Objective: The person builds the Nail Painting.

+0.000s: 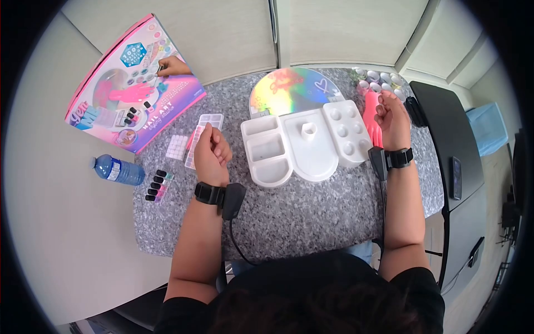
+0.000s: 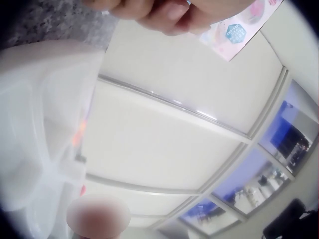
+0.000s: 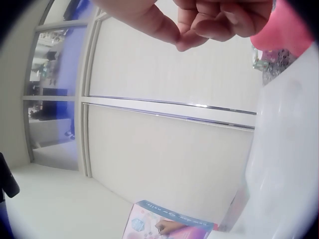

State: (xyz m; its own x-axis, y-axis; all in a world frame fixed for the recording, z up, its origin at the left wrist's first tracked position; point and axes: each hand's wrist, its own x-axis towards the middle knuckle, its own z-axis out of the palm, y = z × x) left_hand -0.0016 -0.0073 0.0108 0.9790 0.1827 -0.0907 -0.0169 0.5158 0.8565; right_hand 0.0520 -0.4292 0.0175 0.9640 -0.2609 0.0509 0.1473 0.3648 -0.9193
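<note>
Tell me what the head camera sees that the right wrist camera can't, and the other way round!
Only the head view shows the water bottle, the little black-capped bottles and the left hand.

Only the right wrist view shows the glass panes with a blue tint.

Both show the right hand, the pink model hand, part or all of the white tray, and the colourful box.
</note>
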